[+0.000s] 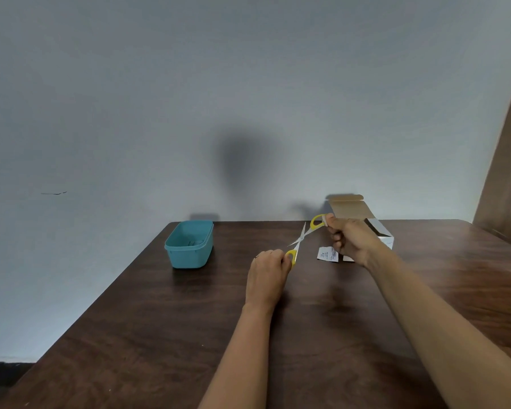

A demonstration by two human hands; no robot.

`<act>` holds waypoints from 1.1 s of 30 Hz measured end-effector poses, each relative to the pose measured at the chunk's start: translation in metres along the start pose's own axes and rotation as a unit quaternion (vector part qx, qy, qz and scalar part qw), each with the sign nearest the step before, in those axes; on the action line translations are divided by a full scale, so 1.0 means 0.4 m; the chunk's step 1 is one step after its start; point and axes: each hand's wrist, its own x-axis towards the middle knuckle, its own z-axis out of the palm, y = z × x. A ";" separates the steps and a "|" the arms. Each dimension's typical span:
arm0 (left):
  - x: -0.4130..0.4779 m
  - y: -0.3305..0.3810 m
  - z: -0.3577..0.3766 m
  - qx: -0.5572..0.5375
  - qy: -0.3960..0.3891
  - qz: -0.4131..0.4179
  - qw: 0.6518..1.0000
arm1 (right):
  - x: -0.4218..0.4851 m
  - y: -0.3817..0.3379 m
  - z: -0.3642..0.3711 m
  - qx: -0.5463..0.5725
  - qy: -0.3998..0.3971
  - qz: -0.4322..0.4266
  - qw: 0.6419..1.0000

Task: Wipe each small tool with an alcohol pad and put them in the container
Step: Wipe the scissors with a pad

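A small pair of scissors (301, 238) with yellow handles and silver blades hangs spread apart above the table. My left hand (268, 271) grips the lower yellow handle. My right hand (348, 239) grips the upper yellow handle, with what looks like a white pad pinched against it. The teal plastic container (189, 245) stands to the left, apart from both hands, with some small items faintly visible inside.
An open cardboard box (363, 215) of pads stands behind my right hand near the wall. A torn white pad wrapper (327, 254) lies flat on the dark wooden table (160, 335). The table's left edge runs diagonally; a grey wall rises behind.
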 end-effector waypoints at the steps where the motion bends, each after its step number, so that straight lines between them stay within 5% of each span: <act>1: 0.001 -0.001 0.000 0.004 0.000 -0.001 1.000 | -0.002 -0.012 -0.006 -0.003 -0.014 0.029 0.999; 10: 0.001 -0.007 -0.010 -0.074 0.036 -0.076 0.994 | -0.036 -0.006 0.006 -0.241 -0.037 0.068 0.967; 20: 0.002 -0.012 -0.012 -0.111 0.019 -0.099 0.989 | -0.071 0.054 0.097 -0.238 -0.018 0.018 0.971; 33: -0.001 0.000 -0.006 -0.017 -0.006 -0.004 1.000 | -0.046 0.061 0.113 -0.233 0.071 -0.096 0.965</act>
